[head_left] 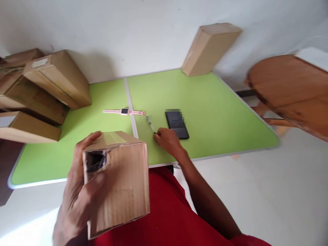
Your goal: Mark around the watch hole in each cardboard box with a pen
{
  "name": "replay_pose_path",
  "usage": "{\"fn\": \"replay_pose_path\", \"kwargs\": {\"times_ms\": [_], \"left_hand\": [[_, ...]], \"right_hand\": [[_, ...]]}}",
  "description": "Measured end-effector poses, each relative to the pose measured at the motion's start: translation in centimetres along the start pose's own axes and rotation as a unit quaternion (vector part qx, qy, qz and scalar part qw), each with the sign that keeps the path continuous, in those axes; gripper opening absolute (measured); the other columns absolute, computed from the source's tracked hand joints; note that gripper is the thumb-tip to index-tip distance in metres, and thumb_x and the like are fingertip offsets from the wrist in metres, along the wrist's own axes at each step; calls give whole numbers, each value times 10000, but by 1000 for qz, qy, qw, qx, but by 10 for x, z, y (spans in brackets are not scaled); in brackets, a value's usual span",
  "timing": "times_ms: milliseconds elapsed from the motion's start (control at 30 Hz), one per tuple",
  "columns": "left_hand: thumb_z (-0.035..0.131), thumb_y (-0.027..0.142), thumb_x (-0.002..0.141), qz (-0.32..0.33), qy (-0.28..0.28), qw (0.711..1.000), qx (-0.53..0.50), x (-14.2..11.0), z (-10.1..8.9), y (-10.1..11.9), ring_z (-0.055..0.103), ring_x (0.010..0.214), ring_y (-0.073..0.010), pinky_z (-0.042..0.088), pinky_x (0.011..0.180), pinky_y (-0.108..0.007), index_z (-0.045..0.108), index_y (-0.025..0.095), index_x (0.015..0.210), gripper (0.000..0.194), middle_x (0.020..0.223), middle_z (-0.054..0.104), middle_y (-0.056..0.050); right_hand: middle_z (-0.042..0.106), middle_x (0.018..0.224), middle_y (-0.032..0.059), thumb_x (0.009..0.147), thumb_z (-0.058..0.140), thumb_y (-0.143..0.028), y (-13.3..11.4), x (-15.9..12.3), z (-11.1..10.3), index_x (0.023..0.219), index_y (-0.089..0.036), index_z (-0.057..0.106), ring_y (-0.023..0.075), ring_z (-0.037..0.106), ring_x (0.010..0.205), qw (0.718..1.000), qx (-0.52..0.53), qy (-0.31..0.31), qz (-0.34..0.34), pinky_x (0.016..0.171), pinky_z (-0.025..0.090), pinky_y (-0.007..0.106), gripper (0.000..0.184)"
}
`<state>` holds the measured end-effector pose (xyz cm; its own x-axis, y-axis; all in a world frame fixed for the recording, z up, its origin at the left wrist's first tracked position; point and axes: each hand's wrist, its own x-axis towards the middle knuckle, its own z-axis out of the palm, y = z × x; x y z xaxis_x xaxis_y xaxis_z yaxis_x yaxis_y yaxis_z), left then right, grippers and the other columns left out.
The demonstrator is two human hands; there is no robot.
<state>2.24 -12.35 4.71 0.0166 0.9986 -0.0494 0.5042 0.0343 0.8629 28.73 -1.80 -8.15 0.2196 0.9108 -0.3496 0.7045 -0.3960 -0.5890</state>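
Note:
My left hand [82, 191] grips a brown cardboard box [123, 184] by its left side, close to my body and above the table's front edge. A torn hole in the box's near face shows dark plastic inside. My right hand [167, 139] rests on the green table [205, 102], its fingers closed on the near end of a pen [150, 124]. The pen's other end points away from me. Just beyond my right hand lies a black phone [178, 124], face up. A pink smartwatch [124, 111] lies stretched out left of the pen.
Several cardboard boxes [58, 78] stand at the table's left end. Another tall box [211, 49] stands at the back right against the white wall [148, 37]. A brown wooden stool or chair [287, 89] is to the right, beyond the table's edge.

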Motion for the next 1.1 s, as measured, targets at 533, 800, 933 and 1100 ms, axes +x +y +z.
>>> {"fn": "replay_pose_path", "kwargs": {"times_ms": [533,800,933,1100], "left_hand": [[666,308,962,38,-1,990,-135,12,5,-13,612,1416,-394,452,1268,-559,598,347,1632,675,1525,685,-43],[738,393,970,44,-17,988,-146,13,2,-20,624,1408,-390,527,1160,-503,589,327,1644,693,1545,692,-43],[683,394,999,12,-1,986,-167,5,7,-10,563,1518,-398,495,1197,-509,585,326,1648,660,1597,675,-34],[698,379,988,33,-20,986,-165,7,6,-14,554,1537,-414,465,1231,-549,560,348,1653,680,1621,656,-42]], "right_hand": [[917,1174,-66,939,869,-143,-84,-134,-20,1184,-399,858,244,893,1002,810,380,46,-445,936,750,411,355],[927,1062,-37,905,854,-127,-89,-127,-22,1109,-303,833,239,907,917,810,306,85,-494,903,757,365,270],[927,1092,-37,924,823,-121,-89,-127,-24,1093,-291,829,221,906,944,815,276,90,-502,906,745,323,240],[903,986,-26,956,787,-147,-85,-125,-30,1053,-288,809,189,865,835,827,242,91,-499,787,708,305,173]]}}
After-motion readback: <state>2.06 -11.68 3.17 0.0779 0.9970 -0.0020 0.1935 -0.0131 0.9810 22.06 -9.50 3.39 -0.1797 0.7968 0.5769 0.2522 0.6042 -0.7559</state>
